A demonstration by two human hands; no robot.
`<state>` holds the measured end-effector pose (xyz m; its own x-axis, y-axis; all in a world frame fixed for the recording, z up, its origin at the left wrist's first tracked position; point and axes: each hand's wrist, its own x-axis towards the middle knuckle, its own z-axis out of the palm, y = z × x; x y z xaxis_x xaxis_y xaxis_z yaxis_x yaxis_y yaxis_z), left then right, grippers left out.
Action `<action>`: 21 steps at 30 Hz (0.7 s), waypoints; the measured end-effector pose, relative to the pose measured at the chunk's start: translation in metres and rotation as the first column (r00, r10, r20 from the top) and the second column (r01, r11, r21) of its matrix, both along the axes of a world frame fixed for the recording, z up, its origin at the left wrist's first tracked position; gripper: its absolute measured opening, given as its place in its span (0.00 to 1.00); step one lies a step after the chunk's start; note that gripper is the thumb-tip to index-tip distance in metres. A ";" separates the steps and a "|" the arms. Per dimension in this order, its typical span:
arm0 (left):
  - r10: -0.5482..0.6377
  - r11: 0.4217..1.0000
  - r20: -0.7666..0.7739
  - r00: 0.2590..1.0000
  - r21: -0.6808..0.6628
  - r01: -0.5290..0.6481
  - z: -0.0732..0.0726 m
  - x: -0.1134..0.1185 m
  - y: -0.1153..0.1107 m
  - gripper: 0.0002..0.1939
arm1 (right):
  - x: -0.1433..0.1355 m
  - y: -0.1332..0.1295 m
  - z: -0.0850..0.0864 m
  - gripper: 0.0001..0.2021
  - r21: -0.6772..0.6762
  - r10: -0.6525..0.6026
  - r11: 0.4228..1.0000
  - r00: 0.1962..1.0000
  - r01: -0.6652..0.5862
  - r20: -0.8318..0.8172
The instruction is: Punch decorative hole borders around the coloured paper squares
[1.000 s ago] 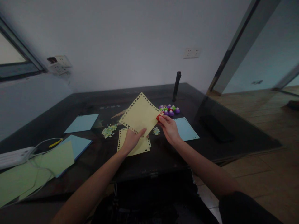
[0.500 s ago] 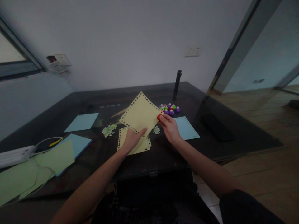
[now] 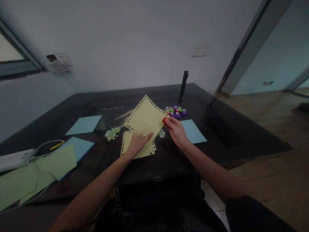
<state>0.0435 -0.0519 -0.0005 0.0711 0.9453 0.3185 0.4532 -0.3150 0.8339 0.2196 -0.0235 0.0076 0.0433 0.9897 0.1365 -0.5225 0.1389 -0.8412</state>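
Note:
My left hand (image 3: 139, 143) grips a yellow sheet of paper (image 3: 146, 116) by its lower corner, thumb on top and fingers behind. Small holes run along the edges of this sheet, which I hold tilted above the table. At the sheet's right corner, my right hand (image 3: 176, 129) is closed on a small red craft punch (image 3: 164, 120), pressed against the paper edge. Under my left hand lie more yellow sheets (image 3: 145, 152) with punched edges. Small heaps of paper bits (image 3: 112, 133) rest to the left and behind the held sheet.
Several purple, green and red punches (image 3: 177, 115) cluster behind my right hand. Blue sheets (image 3: 84, 125) lie left, another blue sheet (image 3: 193, 132) right. Green paper (image 3: 55, 164), a white power strip (image 3: 15, 160) with cable, a standing black rod (image 3: 183, 87) and a dark flat object (image 3: 224, 131) share the dark table (image 3: 173, 161).
The hands, the yellow sheet and the red punch keep almost the same positions. The whole view has shifted very slightly.

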 end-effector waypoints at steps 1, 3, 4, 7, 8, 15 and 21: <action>-0.005 1.000 0.008 1.000 -0.003 0.005 0.000 0.000 0.000 0.22 | 0.000 0.000 0.000 0.12 -0.004 0.004 1.000 1.000 -0.004 -0.003; -0.013 1.000 0.027 1.000 -0.009 0.013 0.000 0.001 -0.002 0.22 | 0.001 0.000 0.001 0.12 -0.016 0.004 1.000 1.000 -0.004 0.001; -0.013 1.000 0.036 0.999 -0.014 0.014 0.001 0.002 -0.002 0.22 | 0.001 0.000 0.001 0.12 -0.022 0.001 1.000 1.000 0.000 0.006; 0.001 0.999 0.066 0.998 -0.034 0.001 0.002 0.003 -0.005 0.21 | 0.000 0.000 0.001 0.13 -0.022 -0.013 1.000 1.000 0.013 0.027; 0.007 0.999 0.073 0.997 -0.042 -0.003 0.002 0.003 -0.006 0.20 | 0.000 0.000 0.001 0.13 -0.018 -0.014 1.000 0.999 0.014 0.034; -0.003 0.998 0.063 0.998 -0.069 0.008 0.000 0.003 -0.007 0.23 | 0.001 -0.001 0.002 0.12 -0.016 -0.020 1.000 0.999 0.020 0.035; -0.037 0.995 0.079 0.996 -0.093 0.044 -0.005 0.003 -0.003 0.23 | 0.001 0.001 0.001 0.13 -0.019 -0.007 1.000 1.000 0.007 0.001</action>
<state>0.0468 -0.0545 -0.0059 0.0889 0.9682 0.2340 0.3745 -0.2502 0.8928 0.2210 -0.0227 0.0087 0.0504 0.9917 0.1180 -0.5206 0.1269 -0.8443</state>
